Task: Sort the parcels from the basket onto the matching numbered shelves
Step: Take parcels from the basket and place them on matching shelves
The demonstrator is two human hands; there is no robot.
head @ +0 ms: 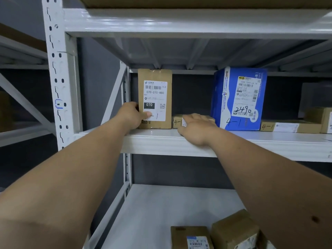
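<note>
A tall brown parcel [158, 78] with a white label reading 070-070-A80 stands upright at the left end of the white shelf [161, 141]. My left hand [131, 115] grips its lower left edge, thumb on the label. Just to its right lies a small flat brown parcel [177, 121] marked 4-1, and my right hand [195, 126] rests on top of it with fingers spread over it. A blue box [239, 97] marked 4-1 and 2490 stands right of that. No basket is in view.
A flat brown parcel [289, 126] marked 4-1 and another brown box [321, 119] lie further right on the same shelf. Two brown parcels [190, 236] [235, 229] sit on the lower shelf [152, 212]. A white perforated upright [57, 78] stands at the left.
</note>
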